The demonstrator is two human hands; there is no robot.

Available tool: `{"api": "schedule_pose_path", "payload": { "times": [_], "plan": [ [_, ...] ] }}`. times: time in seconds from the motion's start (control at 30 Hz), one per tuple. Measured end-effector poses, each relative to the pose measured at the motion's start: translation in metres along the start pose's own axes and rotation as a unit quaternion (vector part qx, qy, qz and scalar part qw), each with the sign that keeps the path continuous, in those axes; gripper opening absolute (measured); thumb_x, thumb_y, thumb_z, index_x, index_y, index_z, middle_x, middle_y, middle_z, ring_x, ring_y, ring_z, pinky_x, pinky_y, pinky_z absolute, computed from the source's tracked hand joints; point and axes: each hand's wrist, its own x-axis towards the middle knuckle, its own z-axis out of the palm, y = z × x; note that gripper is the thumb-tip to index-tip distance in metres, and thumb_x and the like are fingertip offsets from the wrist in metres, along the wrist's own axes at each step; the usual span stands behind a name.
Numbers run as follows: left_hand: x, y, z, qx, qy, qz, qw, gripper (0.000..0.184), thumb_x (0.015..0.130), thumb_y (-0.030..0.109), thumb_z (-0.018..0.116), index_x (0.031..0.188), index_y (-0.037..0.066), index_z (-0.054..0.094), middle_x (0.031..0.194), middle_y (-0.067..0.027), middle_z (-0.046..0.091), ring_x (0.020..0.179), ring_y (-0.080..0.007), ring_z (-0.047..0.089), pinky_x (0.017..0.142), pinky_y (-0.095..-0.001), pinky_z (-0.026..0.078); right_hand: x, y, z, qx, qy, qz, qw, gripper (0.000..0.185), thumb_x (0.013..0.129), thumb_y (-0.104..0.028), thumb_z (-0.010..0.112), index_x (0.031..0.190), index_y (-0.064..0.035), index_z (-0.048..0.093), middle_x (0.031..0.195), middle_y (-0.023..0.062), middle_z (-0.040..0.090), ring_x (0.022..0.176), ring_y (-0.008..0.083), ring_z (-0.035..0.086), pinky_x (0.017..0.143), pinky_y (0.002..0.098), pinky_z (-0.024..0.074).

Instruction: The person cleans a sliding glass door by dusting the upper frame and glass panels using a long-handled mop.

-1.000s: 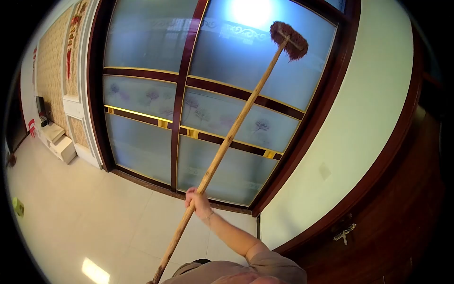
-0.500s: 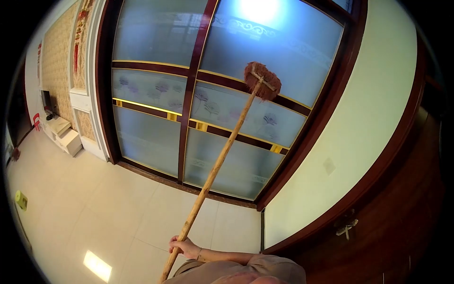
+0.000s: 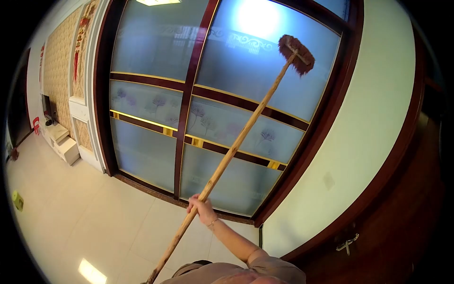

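Note:
My right hand (image 3: 203, 210) is closed around the middle of a long wooden pole (image 3: 229, 154), with the arm stretched forward and a thin bracelet on the wrist. The pole slants from the bottom edge up to the right. On its upper end is a reddish-brown fringed mop head (image 3: 297, 54), in front of the upper right frosted panel (image 3: 246, 71) of a sliding door; whether it touches the glass I cannot tell. The pole's lower end reaches the bottom of the frame. My left hand is not visible.
Dark red door frames with gold trim (image 3: 184, 137) surround the glass. A pale wall (image 3: 373, 104) curves along the right, beside a dark wooden door with a metal handle (image 3: 347, 244). Left are a white low cabinet (image 3: 66, 147) and a green object (image 3: 18, 200) on the tiled floor (image 3: 109, 208).
The mop head first came down to the middle crossbar, then rose again to the upper right panel. My right hand drew back toward my body and then reached forward again, still round the pole.

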Motion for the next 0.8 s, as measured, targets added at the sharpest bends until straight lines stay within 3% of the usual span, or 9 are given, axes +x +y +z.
{"api": "schedule_pose_path", "payload": {
  "times": [0.03, 0.17, 0.33, 0.57, 0.8],
  "plan": [
    [0.015, 0.027, -0.002, 0.024, 0.025, 0.018, 0.999, 0.031, 0.067, 0.009, 0.062, 0.096, -0.001, 0.064, 0.085, -0.0218, 0.065, 0.084, -0.0298, 0.064, 0.071, -0.0391, 0.050, 0.012, -0.018, -0.002, 0.011, 0.020, -0.004, 1.000, 0.012, 0.075, -0.008, 0.060, 0.079, -0.0029, 0.050, 0.059, 0.0068, 0.052, 0.048, 0.0210, 0.055, 0.047, 0.0332, 0.0455],
    [-0.004, 0.167, -0.067, -0.051, 0.085, 0.037, 0.994, 0.022, 0.058, 0.006, 0.062, 0.078, -0.004, 0.062, 0.066, -0.0180, 0.062, 0.063, -0.0268, 0.063, 0.061, -0.0370, 0.048, 0.065, -0.080, -0.009, 0.007, 0.036, -0.062, 0.997, 0.010, 0.075, -0.007, 0.057, 0.073, -0.0043, 0.047, 0.058, 0.0073, 0.050, 0.044, 0.0215, 0.052, 0.041, 0.0346, 0.0437],
    [0.015, 0.229, -0.078, -0.117, 0.116, 0.081, 0.983, 0.024, 0.057, 0.010, 0.066, 0.077, -0.002, 0.062, 0.065, -0.0176, 0.061, 0.063, -0.0281, 0.062, 0.060, -0.0380, 0.048, 0.107, -0.131, 0.007, 0.002, 0.026, -0.110, 0.994, 0.010, 0.072, -0.006, 0.057, 0.070, -0.0049, 0.048, 0.056, 0.0055, 0.047, 0.040, 0.0198, 0.049, 0.039, 0.0315, 0.0411],
    [0.002, 0.235, -0.078, -0.120, 0.072, 0.032, 0.990, 0.027, 0.057, 0.012, 0.069, 0.078, -0.003, 0.062, 0.066, -0.0138, 0.061, 0.063, -0.0229, 0.061, 0.060, -0.0360, 0.048, 0.134, -0.130, 0.052, 0.001, -0.020, -0.109, 0.994, 0.009, 0.073, -0.005, 0.057, 0.069, -0.0032, 0.050, 0.053, 0.0049, 0.046, 0.038, 0.0177, 0.047, 0.037, 0.0291, 0.0397],
    [-0.005, 0.194, -0.077, -0.157, 0.004, -0.027, 0.987, 0.031, 0.055, 0.014, 0.075, 0.077, -0.003, 0.060, 0.066, -0.0098, 0.060, 0.060, -0.0195, 0.059, 0.057, -0.0336, 0.048, 0.138, -0.113, 0.106, -0.005, -0.054, -0.088, 0.995, 0.009, 0.073, -0.006, 0.057, 0.070, -0.0034, 0.049, 0.052, 0.0042, 0.046, 0.037, 0.0173, 0.047, 0.036, 0.0298, 0.0388]
  ]
}}
